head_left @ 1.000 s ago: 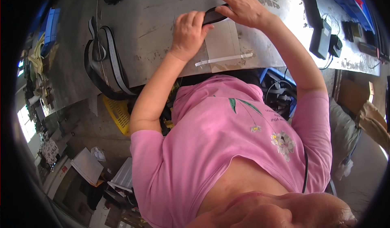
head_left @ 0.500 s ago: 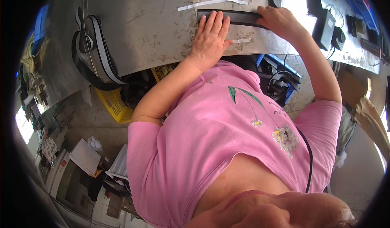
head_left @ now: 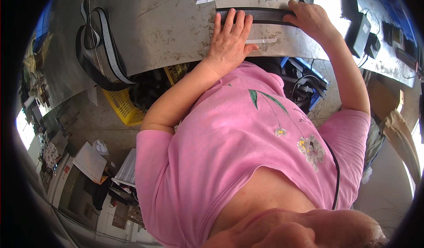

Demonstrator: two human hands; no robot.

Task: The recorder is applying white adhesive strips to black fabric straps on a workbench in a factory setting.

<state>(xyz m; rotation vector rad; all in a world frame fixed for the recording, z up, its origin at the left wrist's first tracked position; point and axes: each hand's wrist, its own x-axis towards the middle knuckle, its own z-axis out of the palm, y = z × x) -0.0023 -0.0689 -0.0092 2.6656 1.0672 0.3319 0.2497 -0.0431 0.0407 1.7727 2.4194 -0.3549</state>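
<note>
Head view: your left hand presses flat on the black strip; your right hand grips its end. Next, keep it aligned while smoothing.

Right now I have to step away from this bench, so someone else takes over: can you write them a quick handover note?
Left hand: flat, palm down, fingers spread over the near end of the black strip.
Right hand: grip on the strip's other end, fingers curled over it.
The strip lies stretched flat along a pale template on the grey metal table. A bundle of black and grey straps lies off to the left.
Done: strip laid straight and pinned.
Left: whatever follows on the strip; the bundle looks untouched.
</note>
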